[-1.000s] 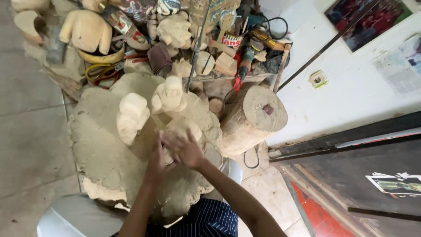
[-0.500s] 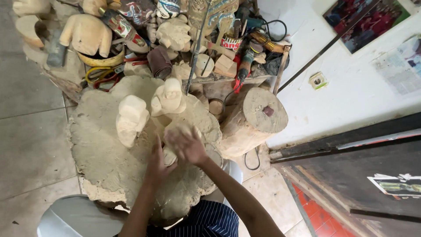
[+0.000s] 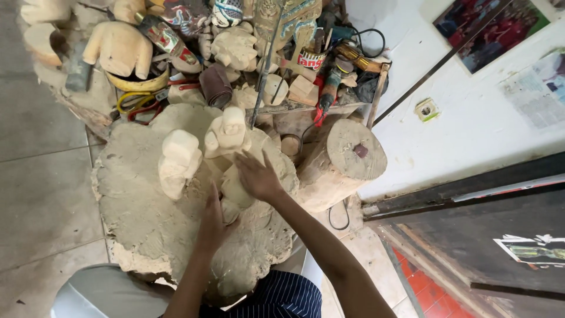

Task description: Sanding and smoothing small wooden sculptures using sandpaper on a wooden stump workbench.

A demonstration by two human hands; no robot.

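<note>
The pale carved wooden piece (image 3: 235,187) is lying on the broad sawdust-covered stump (image 3: 135,200), pressed between both palms. The left hand (image 3: 213,217) is cradling its lower end, the right hand (image 3: 257,176) lying flat on top, fingers spread, neither clenched. It looks stiff, dusty and fairly light; its rounded flanks seem safest to hold. Two carved figures (image 3: 179,160) are standing just beside it.

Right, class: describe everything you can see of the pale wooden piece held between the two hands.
The pale wooden piece is a rounded, unpainted lump of light wood, roughly carved. It sits on the big dusty slab, near two standing carved figures. The right hand lies flat over its top; the left hand presses its lower side. Its details are hidden.
</note>
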